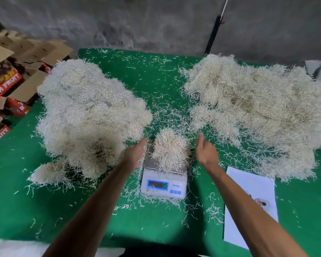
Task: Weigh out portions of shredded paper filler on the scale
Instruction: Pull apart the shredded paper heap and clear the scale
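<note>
A small white digital scale stands in the middle of the green table. On its pan sits a portion of pale shredded paper. My left hand hovers just left of the portion, fingers relaxed and holding nothing. My right hand is just right of it, palm turned inward, also holding nothing. Neither hand touches the portion. A large heap of shredded paper lies to the left. Another wide heap lies to the right.
The green table cover is littered with loose shreds. A white sheet of paper lies at the front right. Cardboard fruit boxes are stacked beyond the table's left edge. A dark pole leans against the grey wall.
</note>
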Available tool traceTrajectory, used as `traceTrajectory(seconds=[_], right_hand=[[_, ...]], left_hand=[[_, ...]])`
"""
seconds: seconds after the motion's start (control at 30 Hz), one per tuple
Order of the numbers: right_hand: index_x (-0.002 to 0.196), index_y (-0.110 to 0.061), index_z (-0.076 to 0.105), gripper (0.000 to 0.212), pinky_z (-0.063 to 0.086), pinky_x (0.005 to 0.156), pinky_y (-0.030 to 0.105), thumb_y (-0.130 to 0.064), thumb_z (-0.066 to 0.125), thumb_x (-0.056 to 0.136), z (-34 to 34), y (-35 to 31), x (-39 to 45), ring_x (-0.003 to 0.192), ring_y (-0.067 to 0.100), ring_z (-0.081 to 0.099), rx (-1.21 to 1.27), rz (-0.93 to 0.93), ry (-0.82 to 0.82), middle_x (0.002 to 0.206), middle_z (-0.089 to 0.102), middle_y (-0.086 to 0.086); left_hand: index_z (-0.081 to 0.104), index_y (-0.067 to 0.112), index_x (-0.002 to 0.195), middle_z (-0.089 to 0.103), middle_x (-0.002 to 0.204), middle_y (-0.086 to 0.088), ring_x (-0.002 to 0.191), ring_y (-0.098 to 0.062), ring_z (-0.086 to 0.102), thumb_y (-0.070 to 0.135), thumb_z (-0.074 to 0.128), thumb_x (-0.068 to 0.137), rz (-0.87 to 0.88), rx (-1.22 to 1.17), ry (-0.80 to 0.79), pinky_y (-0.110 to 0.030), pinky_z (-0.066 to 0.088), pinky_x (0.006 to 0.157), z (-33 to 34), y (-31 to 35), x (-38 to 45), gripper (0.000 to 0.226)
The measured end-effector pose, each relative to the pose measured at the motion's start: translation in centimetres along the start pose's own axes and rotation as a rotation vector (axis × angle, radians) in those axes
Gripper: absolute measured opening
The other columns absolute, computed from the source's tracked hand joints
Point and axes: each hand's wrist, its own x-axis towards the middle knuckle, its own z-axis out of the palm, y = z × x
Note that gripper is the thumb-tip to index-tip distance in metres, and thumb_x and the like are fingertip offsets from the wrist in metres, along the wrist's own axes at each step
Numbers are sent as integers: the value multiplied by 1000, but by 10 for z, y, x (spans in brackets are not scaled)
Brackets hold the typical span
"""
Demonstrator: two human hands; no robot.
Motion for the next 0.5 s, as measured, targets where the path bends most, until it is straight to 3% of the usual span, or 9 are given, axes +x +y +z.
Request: traceTrajectory(seconds=[0.07,0.23,0.4,0.5], right_hand=[[69,-14,51,80,57,52,37,-72,5,101,1,8,-2,43,17,46,3,-16,17,57,50,1],[91,-12,58,73,61,63,39,-66,10,104,9,13,-12,63,20,67,-38,-3,12,73,65,9],[90,-11,59,62,58,56,33,-58,23,108,9,15,-17,54,15,62,-128,-46,11,70,64,5],[87,-15,60,56,44,45,24,-54,27,109,10,19,-15,41,13,51,-182,-37,-17,59,58,2]], left_hand=[[60,16,132,66,128,-7,105,-21,64,72,58,86,20,-31,-23,-33,55,76,0,-1,-2,73],[60,20,131,66,125,1,103,-12,64,73,57,85,81,-38,-114,-30,54,72,3,-2,-8,71],[63,20,125,67,121,2,105,-14,66,70,61,85,74,-89,-133,-33,57,77,4,-3,-6,64],[64,22,120,67,121,2,104,-15,67,69,60,86,65,-105,-150,-35,59,81,5,-3,-3,58]])
